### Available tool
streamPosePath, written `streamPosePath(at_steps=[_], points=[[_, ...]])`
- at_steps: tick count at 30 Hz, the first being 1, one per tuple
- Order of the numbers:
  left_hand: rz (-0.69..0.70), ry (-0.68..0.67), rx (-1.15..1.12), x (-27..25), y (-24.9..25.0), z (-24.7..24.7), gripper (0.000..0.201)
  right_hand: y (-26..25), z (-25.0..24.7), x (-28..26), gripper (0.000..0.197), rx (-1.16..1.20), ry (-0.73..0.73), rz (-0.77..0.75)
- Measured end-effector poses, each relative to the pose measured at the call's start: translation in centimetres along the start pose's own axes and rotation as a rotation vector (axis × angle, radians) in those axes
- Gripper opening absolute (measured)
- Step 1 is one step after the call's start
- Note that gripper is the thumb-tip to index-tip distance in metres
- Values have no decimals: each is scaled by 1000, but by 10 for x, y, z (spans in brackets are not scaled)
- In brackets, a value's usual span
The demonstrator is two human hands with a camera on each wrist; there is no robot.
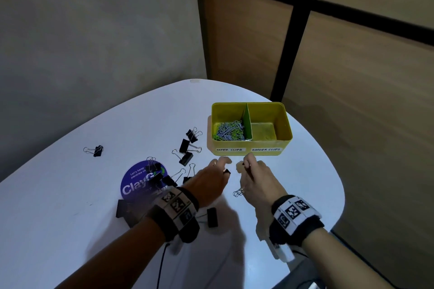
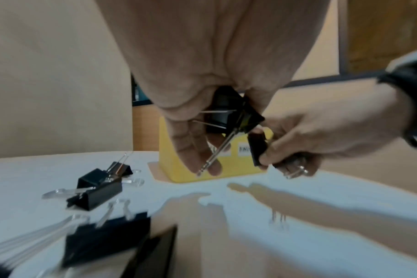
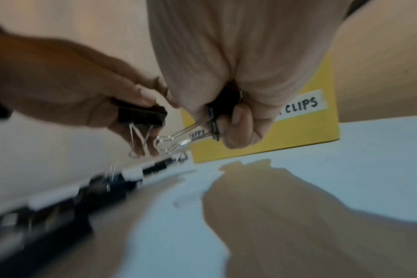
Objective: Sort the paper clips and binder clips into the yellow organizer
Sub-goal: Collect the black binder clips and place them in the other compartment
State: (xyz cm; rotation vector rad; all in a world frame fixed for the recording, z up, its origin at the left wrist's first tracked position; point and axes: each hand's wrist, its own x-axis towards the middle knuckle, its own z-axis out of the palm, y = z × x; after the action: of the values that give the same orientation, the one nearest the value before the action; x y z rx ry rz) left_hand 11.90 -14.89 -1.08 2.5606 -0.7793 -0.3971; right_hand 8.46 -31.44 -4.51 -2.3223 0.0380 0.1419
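The yellow organizer (image 1: 285, 128) stands on the white table, with coloured paper clips (image 1: 229, 131) in its left compartment and a bare right one labelled BINDER CLIPS. Just in front of it, my left hand (image 1: 223, 168) grips black binder clips (image 2: 233, 111) in curled fingers. My right hand (image 1: 244, 166) grips another black binder clip (image 3: 213, 120), wire handles sticking out. The two hands are close together above the table. Several loose binder clips (image 1: 185, 148) lie left of the organizer.
A round purple sticker (image 1: 138, 183) on the table has more binder clips on it. One clip (image 1: 97, 150) lies far left and one (image 1: 212, 217) under my left wrist. A dark flat object (image 1: 125, 213) sits near the front. Partition walls stand behind the table.
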Motion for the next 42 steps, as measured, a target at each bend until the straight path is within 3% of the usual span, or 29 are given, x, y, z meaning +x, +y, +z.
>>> streamPosePath(at_steps=[2, 4, 11, 16, 21, 27, 34, 38, 42], points=[[-84, 28, -268, 6, 6, -20, 28, -2, -18, 2, 29, 184, -4, 1], [-98, 47, -364, 14, 14, -41, 26, -1, -37, 6, 34, 337, 23, 19], [-94, 152, -782, 79, 53, -72, 11, -13, -101, 37, 26, 631, 178, 72], [-141, 188, -683, 125, 79, -64, 27, -4, -121, 84, 9, 564, 270, 224], [-176, 279, -429, 154, 76, -53, 38, 5, -126, 101, 31, 263, 261, 281], [-139, 257, -383, 160, 71, -50, 45, 7, -123, 97, 34, 236, 231, 249], [-7, 116, -451, 156, 69, -54, 42, 2, -119, 90, 58, 263, 163, 238], [60, 138, -519, 147, 73, -58, 45, -9, -115, 76, 53, 254, 236, 195], [41, 177, -692, 121, 58, -66, 48, -29, -99, 57, 38, 172, 335, 41]])
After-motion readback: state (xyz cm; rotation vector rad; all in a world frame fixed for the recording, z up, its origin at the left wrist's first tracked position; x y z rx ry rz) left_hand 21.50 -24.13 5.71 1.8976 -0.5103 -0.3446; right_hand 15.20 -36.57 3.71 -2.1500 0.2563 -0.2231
